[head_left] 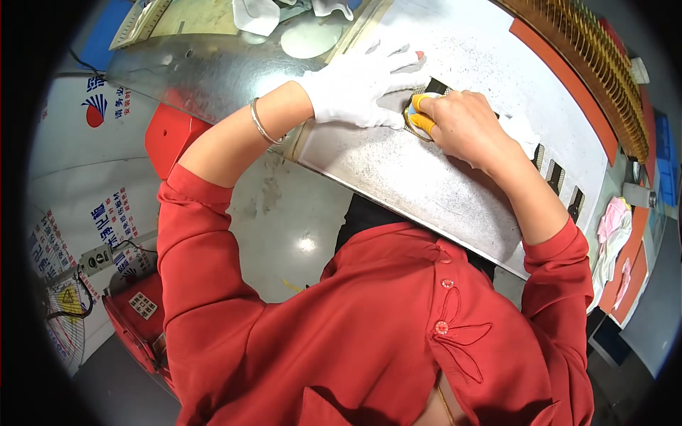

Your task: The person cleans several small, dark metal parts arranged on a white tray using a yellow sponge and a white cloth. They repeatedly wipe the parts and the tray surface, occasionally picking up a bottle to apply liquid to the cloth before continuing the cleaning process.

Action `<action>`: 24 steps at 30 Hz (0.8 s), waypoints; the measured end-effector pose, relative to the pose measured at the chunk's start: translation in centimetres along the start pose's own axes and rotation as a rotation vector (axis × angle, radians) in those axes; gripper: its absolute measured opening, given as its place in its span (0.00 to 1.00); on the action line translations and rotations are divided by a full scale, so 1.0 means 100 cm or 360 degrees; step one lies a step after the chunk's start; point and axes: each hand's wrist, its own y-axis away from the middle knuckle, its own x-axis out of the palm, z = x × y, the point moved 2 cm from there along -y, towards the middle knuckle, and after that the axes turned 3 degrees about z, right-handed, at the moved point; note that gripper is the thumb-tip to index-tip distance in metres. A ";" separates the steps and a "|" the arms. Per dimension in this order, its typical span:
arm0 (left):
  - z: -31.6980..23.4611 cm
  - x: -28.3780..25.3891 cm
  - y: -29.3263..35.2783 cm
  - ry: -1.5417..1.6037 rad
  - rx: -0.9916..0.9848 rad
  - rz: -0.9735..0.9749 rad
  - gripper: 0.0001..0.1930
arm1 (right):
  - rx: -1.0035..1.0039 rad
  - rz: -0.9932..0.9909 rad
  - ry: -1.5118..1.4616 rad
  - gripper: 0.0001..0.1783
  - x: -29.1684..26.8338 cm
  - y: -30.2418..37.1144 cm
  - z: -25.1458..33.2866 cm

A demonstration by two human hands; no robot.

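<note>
My left hand (pixel 355 86), in a white glove, lies flat on a white board (pixel 426 188) with its fingers spread. Its thumb reaches to a small dark piece with a patterned, gold-toned edge (pixel 438 86). Over that piece my right hand (pixel 469 128) is closed in a pinch, with yellow covers (pixel 424 115) on its fingertips. A bit of light blue shows between these fingers, but its kind is hidden. Beyond my right wrist, white cloth (pixel 521 132) rests on the board. Several similar dark pieces (pixel 555 175) are lined up to the right.
A long rack of gold-coloured strips (pixel 604 78) runs along the far right, behind an orange edge strip (pixel 568 89). Pink and white cloths (pixel 612 226) hang at right. A glass plate (pixel 206 74), a round translucent disc (pixel 310 39) and a red box (pixel 170 138) are at left.
</note>
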 end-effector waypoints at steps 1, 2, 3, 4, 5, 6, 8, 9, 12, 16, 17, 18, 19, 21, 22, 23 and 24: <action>0.000 0.000 0.000 -0.0004 0.0000 -0.0005 0.34 | -0.0001 0.0025 0.0002 0.07 0.000 -0.001 0.000; 0.001 0.001 -0.001 -0.0014 -0.0010 -0.0010 0.34 | -0.0004 -0.0025 -0.0027 0.07 -0.001 0.001 0.002; 0.000 0.003 0.000 -0.0020 -0.0022 -0.0013 0.34 | 0.0037 0.0007 -0.0061 0.07 -0.002 0.000 0.002; 0.000 0.004 0.001 -0.0027 -0.0034 -0.0015 0.34 | 0.0079 0.0040 -0.0095 0.07 -0.004 -0.002 0.003; 0.001 0.005 0.002 -0.0007 -0.0038 -0.0016 0.34 | 0.0120 0.0072 -0.0128 0.07 -0.005 -0.003 0.003; 0.002 0.006 0.002 0.0015 -0.0038 -0.0018 0.34 | 0.0076 0.0071 -0.0084 0.07 -0.005 -0.003 0.003; 0.003 0.007 0.002 0.0033 -0.0045 -0.0012 0.34 | 0.0012 0.0012 -0.0070 0.07 -0.002 0.000 0.004; 0.003 0.007 0.001 0.0029 -0.0055 -0.0007 0.34 | -0.0024 -0.0017 -0.0059 0.07 -0.002 0.001 0.005; 0.001 0.006 0.001 0.0018 -0.0055 -0.0007 0.34 | -0.0019 -0.0010 -0.0030 0.07 -0.002 -0.001 0.002; 0.002 0.008 0.001 0.0028 -0.0083 -0.0008 0.34 | 0.0002 0.0001 0.0028 0.06 -0.004 -0.003 0.002; 0.000 0.008 0.002 0.0053 -0.0084 -0.0010 0.34 | 0.0038 0.0011 0.0009 0.06 -0.006 -0.004 0.002; 0.000 0.008 0.002 0.0075 -0.0084 -0.0011 0.35 | -0.0007 0.0035 0.0028 0.06 -0.005 -0.004 0.002; 0.000 0.007 0.002 0.0096 -0.0084 -0.0013 0.36 | -0.0040 0.0018 0.0005 0.06 -0.004 -0.004 0.002; 0.000 0.006 0.002 0.0139 -0.0098 -0.0038 0.36 | -0.0106 -0.0015 -0.0043 0.06 -0.003 -0.001 0.003; 0.000 0.005 0.002 0.0162 -0.0104 -0.0051 0.35 | -0.0043 0.0052 -0.0077 0.06 -0.006 -0.003 0.003; -0.001 0.005 0.003 0.0144 -0.0095 -0.0060 0.35 | -0.0062 0.0064 -0.0040 0.07 -0.005 -0.002 0.004; 0.000 0.005 0.003 0.0126 -0.0086 -0.0069 0.35 | -0.0080 0.0074 -0.0002 0.07 -0.002 0.000 0.004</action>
